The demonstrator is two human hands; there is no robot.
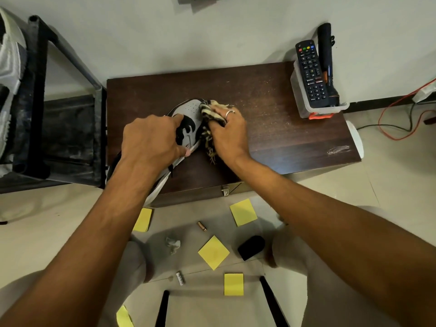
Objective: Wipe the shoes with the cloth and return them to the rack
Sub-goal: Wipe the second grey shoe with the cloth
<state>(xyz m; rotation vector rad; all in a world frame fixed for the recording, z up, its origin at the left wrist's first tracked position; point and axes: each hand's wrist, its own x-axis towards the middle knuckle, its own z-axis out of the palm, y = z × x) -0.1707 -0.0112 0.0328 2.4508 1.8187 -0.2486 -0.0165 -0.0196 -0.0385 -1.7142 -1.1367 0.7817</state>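
Observation:
A white and black sneaker [188, 114] lies on the dark wooden box [283, 128], toe pointing away from me. My left hand [151, 140] grips the shoe over its laces and middle, hiding much of it. My right hand [230, 131] holds a striped, frayed cloth [211, 114] bunched against the shoe's right side near the toe. The black metal shoe rack [37, 90] stands at the left, with part of a white shoe [9, 67] on it at the frame's edge.
A clear plastic tub [304, 100] with a remote control [311, 74] and a black torch [326, 62] sits on the box's far right corner. Yellow sticky notes [213, 252], a battery [202, 226], a crumpled scrap [173, 244] and a small black object [251, 247] lie on the floor. Cables [396, 119] trail at the right.

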